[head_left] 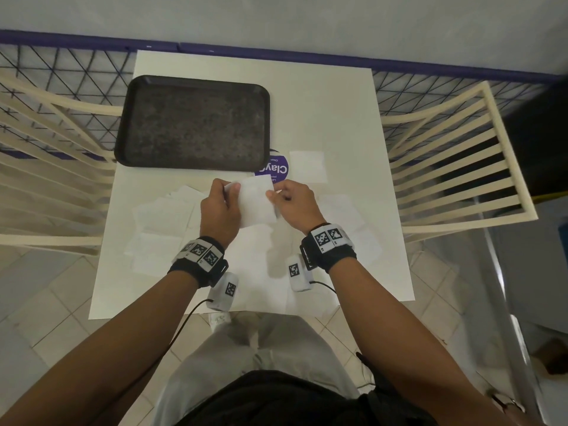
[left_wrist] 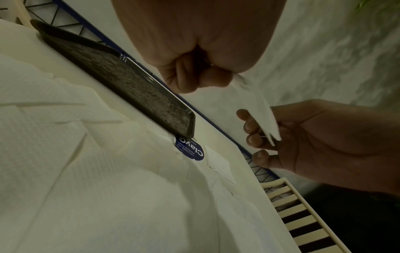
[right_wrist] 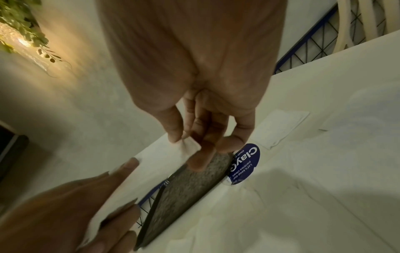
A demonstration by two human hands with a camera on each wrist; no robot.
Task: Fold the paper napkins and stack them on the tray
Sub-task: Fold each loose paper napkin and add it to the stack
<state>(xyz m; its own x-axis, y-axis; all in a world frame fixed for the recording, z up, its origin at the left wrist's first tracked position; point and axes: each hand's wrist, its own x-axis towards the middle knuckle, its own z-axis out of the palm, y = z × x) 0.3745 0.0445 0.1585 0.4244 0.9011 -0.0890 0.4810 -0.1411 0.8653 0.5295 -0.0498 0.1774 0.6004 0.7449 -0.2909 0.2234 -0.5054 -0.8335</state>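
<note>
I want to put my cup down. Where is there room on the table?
Bare table lies right of the tray, behind the small folded napkin. The tray's inside is bare too. Nearer the person it is crowded: loose napkins under both hands, which hold one napkin.

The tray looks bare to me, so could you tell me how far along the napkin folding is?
Done: nothing stacked; the tray holds no napkins. In hand: left hand and right hand pinch one napkin above the table. Left: the loose napkins lying there.
</note>
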